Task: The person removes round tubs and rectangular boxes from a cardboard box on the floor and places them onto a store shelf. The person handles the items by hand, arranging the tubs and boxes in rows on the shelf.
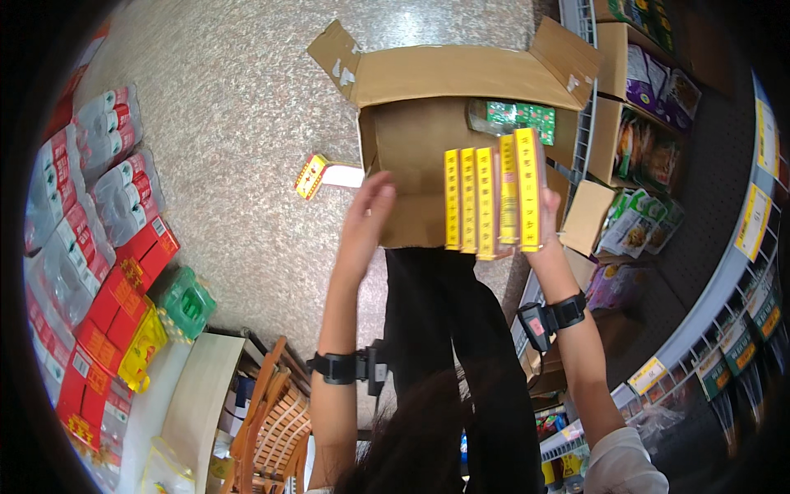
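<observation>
Several flat packs with yellow printed edges (pixel 486 200) stand side by side above an open cardboard box (pixel 444 77). At their right side is my right hand (pixel 551 213), gripping the row; its fingers are mostly hidden behind the packs. My left hand (pixel 370 207) holds nothing and is raised by the box's left edge, its fingers apart and a little blurred. Inside the box, at the back right, lies a green-and-white patterned pack in clear wrapping (pixel 521 117). A small yellow and red carton piece with a white flap (pixel 311 177) rests on the floor left of the box.
Wire-edged store shelves (pixel 654 370) with packaged food run along the right. Shrink-wrapped bottles (pixel 126 194), red cartons (pixel 102 327) and a green bottle pack (pixel 188 302) are stacked at the left. A wooden chair with a slatted seat (pixel 278 420) stands at the lower left.
</observation>
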The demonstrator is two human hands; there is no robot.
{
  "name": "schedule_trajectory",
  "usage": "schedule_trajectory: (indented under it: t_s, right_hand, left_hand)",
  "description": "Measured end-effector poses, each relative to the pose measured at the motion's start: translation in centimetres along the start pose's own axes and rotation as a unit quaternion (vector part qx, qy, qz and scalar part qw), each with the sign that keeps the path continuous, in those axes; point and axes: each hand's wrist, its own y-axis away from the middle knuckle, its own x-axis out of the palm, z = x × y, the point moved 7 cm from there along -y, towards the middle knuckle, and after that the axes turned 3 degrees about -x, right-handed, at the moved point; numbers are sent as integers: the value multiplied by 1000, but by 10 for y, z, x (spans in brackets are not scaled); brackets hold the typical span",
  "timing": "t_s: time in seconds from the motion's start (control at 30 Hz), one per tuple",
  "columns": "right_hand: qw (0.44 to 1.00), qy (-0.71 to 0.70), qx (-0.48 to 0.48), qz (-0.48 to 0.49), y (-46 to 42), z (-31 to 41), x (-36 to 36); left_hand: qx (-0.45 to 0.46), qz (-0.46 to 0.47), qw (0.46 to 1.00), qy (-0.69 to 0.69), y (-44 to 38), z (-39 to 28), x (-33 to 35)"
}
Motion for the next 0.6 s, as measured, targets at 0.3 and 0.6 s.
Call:
schedule_trajectory:
  t_s: [0.3,0.6]
  right_hand:
    - [993,104,-12,-46,-37,28,-84]
    - [998,13,66,4,-43,12,-89]
  left_hand:
    - [-26,-271,834,-480,-117,186,-154]
    - [78,-209,797,-561,-179,203,-150]
